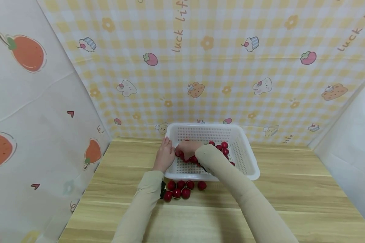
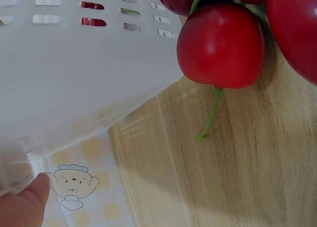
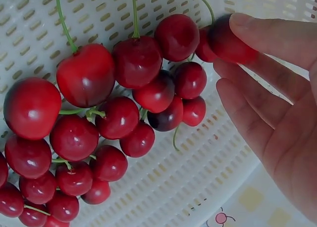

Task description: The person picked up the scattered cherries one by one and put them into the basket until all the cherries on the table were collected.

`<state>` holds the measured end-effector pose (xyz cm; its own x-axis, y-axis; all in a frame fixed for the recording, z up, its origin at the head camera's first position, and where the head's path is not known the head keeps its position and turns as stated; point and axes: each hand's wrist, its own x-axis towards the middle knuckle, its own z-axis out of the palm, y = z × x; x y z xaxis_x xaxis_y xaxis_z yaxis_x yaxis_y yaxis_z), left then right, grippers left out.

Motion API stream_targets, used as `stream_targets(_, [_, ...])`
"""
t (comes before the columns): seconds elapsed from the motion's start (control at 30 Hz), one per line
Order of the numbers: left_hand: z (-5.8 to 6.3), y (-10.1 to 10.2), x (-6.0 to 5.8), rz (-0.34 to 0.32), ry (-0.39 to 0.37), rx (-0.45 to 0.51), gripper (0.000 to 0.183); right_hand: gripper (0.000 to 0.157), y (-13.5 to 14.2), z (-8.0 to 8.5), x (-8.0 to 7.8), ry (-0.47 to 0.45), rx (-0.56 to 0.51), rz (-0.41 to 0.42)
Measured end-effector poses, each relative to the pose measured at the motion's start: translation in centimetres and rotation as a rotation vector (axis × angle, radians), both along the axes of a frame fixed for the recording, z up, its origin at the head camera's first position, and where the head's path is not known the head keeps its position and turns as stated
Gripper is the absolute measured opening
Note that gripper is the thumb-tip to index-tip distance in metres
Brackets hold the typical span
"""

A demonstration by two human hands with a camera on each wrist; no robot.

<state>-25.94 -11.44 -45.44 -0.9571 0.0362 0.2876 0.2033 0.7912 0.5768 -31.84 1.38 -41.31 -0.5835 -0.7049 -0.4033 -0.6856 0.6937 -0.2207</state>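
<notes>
A white plastic basket (image 1: 197, 176) with slotted walls stands on the table and holds many red cherries (image 3: 84, 76) with green stems. My left hand (image 1: 164, 156) grips the basket's left rim; in the left wrist view only a fingertip (image 2: 32, 199) shows against that rim. Inside the basket, towards its left side, my right hand (image 1: 189, 148) pinches a dark red cherry (image 3: 233, 41) between thumb and fingers. Other cherries lie bunched beside it. Several more cherries (image 1: 186, 193) sit on the table in front of the basket, close to my left wrist.
The wooden table (image 1: 286, 202) extends to both sides of the basket and towards me. A yellow checked cloth (image 1: 207, 67) hangs right behind the basket, and a pale printed cloth (image 1: 48, 101) covers the left side.
</notes>
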Motion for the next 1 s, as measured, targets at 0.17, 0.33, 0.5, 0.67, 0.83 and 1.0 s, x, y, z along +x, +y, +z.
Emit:
stream_targets(0.17, [-0.1, -0.1, 0.1, 0.002, 0.005, -0.005, 0.04, 0.035, 0.2, -0.2, 0.2, -0.002, -0.04, 0.024])
stream_targets(0.33, [-0.2, 0.0, 0.0, 0.002, -0.015, 0.0, 0.041, 0.032, 1.4, 1.3, 1.6, 0.009, -0.177, 0.028])
stream_targets(0.5, [-0.2, 0.0, 0.0, 0.004, -0.018, 0.007, 0.041, 0.029, 3.7, 4.0, 5.1, 0.125, -0.367, 0.059])
stream_targets(0.67, [0.1, 0.1, 0.0, 0.001, -0.022, -0.005, 0.041, 0.028, 6.4, 5.6, 9.8, 0.242, -0.501, 0.131])
stream_targets(0.83, [0.0, 0.1, 0.0, 0.01, -0.032, -0.018, 0.042, 0.025, 8.2, 4.4, 14.3, 0.186, -0.528, 0.146])
stream_targets(1.0, [0.3, 0.1, 0.3, 0.009, -0.064, 0.0, 0.043, 0.031, 9.3, 0.3, 16.6, 0.067, -0.379, 0.089])
